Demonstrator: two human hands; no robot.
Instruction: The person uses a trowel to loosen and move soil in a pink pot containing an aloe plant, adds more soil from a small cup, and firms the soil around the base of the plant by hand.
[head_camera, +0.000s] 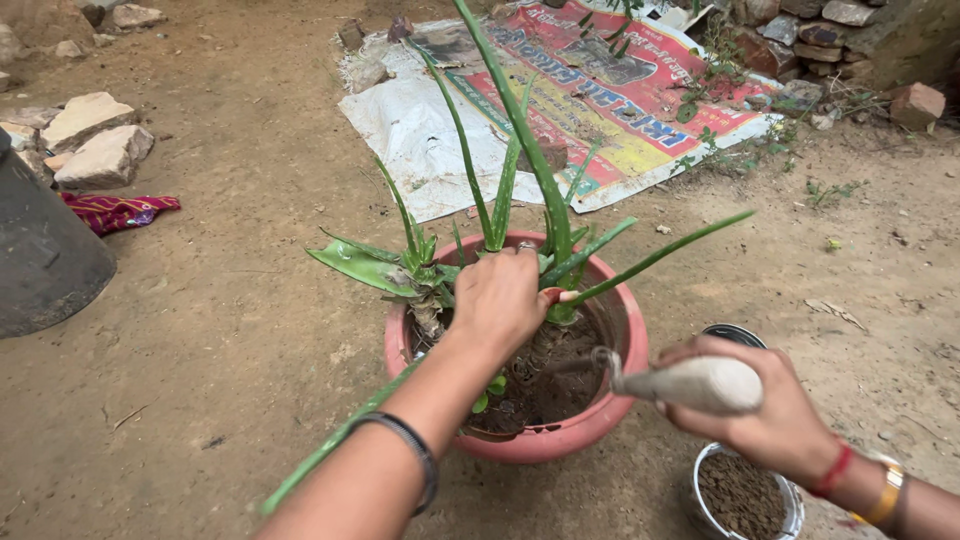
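Left hand (505, 295) grips aloe (520, 200) at pot (560, 435) centre. Right hand (765, 405) clasps trowel (685, 383) at pot's 4 o'clock, over tin (700, 505).

Bare brown dirt ground (230, 330) carries everything here. A round pink clay pot (620, 395) sits on it near the middle, with a small metal tin of soil (742, 497) just beside it at lower right. Behind lies a crumpled printed plastic sheet, white, red and yellow (560, 110). At left stand a dark grey drum (45, 260), pale flat stones (95, 140) and a red patterned cloth (118, 210).
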